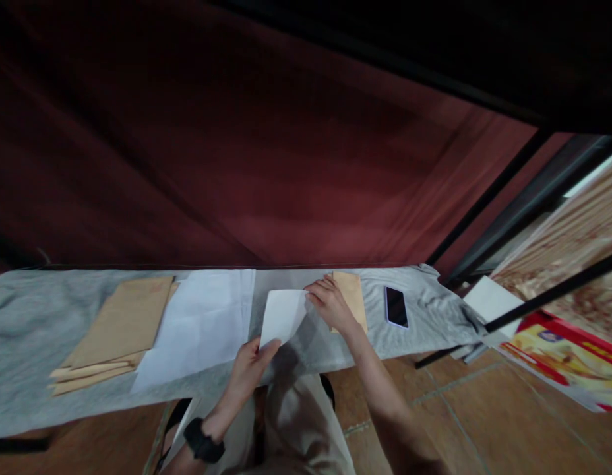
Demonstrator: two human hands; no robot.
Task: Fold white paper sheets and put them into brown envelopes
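Note:
A folded white paper point(282, 316) is held between both hands above the grey-clothed table point(29, 310). My left hand point(250, 369) pinches its near lower corner. My right hand point(328, 302) grips its far right edge. Under my right hand lies a single brown envelope point(354, 295). A black watch sits on my left wrist.
A stack of brown envelopes point(119, 330) lies at the left, with white sheets point(203, 323) beside it. A dark phone point(396, 307) lies right of the single envelope. A dark red curtain hangs behind the table. Black frame bars and a colourful box point(563, 356) stand at the right.

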